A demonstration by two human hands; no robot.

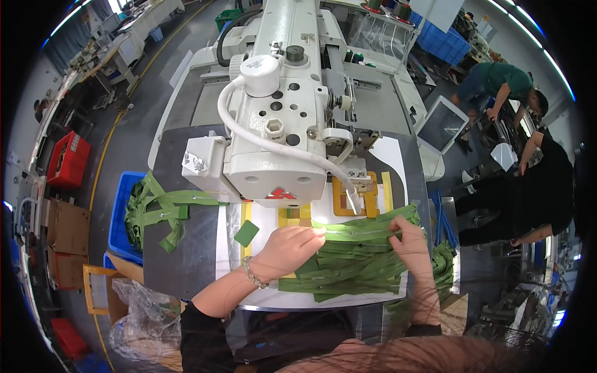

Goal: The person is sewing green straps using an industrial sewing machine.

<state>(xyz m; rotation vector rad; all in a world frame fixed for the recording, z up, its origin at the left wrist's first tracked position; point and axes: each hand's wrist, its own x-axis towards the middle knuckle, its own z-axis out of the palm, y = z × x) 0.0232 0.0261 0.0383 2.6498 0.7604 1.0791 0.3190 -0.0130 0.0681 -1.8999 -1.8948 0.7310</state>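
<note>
My left hand is closed, thumb and forefinger pinching the left end of a green zipper. Farther right, my right hand pinches the same zipper near its other end, so it lies stretched between both hands. Under and in front of it a pile of green zippers is spread over the white work surface. A small green square lies left of my left hand. Just beyond the held zipper are the white sewing machine head and a yellow clamp frame.
A blue bin at the left holds more green zippers. Another green bundle hangs at the table's right edge. A white hose loops over the machine. A tablet-like screen stands at right; two people work beyond it.
</note>
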